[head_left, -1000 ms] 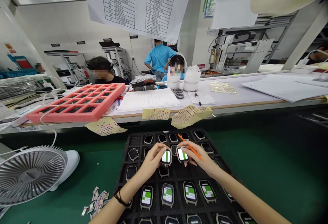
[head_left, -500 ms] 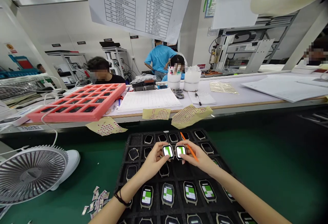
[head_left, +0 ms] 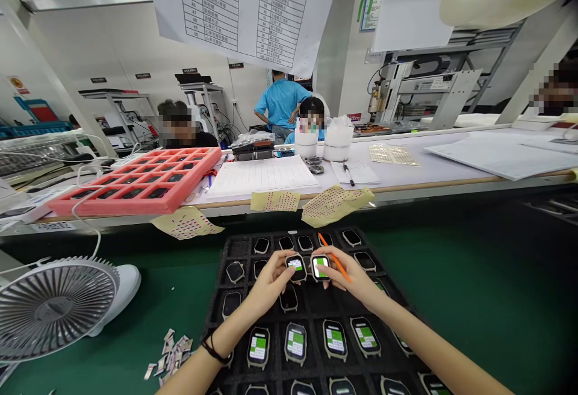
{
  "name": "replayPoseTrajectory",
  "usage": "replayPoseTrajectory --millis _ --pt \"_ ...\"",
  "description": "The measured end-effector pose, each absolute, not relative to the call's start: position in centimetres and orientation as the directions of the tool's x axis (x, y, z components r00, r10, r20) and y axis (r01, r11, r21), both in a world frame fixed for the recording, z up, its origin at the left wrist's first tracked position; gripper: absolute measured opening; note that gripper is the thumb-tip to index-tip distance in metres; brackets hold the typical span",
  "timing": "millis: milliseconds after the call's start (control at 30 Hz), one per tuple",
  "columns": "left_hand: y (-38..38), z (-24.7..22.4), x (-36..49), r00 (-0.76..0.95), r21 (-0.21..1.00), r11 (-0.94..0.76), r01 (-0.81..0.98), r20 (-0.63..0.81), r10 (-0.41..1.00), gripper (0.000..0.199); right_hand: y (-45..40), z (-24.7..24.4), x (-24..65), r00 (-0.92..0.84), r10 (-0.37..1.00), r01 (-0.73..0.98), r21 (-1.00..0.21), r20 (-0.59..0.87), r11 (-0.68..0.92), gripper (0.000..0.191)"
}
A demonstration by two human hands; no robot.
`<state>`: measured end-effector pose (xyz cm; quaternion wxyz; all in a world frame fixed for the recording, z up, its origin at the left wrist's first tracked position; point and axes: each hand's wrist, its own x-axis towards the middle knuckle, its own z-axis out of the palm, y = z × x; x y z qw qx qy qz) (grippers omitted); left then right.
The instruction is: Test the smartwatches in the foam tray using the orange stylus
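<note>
Both bare arms are stretched forward and inward from the bottom of the view, with the left arm (head_left: 212,356) and the right arm (head_left: 433,347) angled toward each other. The left hand (head_left: 271,283) and the right hand (head_left: 354,277) are brought close together at the middle, just apart and not touching. The wrists are held low and nearly straight, the backs of the hands are turned upward, and the fingers (head_left: 289,261) of each hand are curled inward in a pinching grip.

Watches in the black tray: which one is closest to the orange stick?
The watch held in the right hand, not the one in the left hand.
</note>
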<state>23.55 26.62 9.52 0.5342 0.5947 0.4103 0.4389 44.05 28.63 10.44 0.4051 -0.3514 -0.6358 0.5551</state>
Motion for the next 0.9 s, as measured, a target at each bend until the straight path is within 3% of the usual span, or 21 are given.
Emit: replayPoseTrajectory --millis 500,767,900 --pt "26.7 9.7 23.5 0.245 0.995 -0.084 0.058 0.067 0.967 0.040 28.7 10.2 44.1 -0.321 0.944 0.034 -0.995 0.075 0.090 0.034" --pt "26.9 9.4 23.4 0.248 0.994 -0.105 -0.012 0.105 0.963 0.040 28.9 9.8 44.3 -0.432 0.887 0.051 -0.978 0.163 0.204 0.034" --pt "26.8 9.4 23.4 0.242 0.993 -0.113 -0.033 0.117 0.963 0.042 28.8 9.8 44.3 -0.457 0.878 0.028 -0.985 0.140 0.171 0.039"
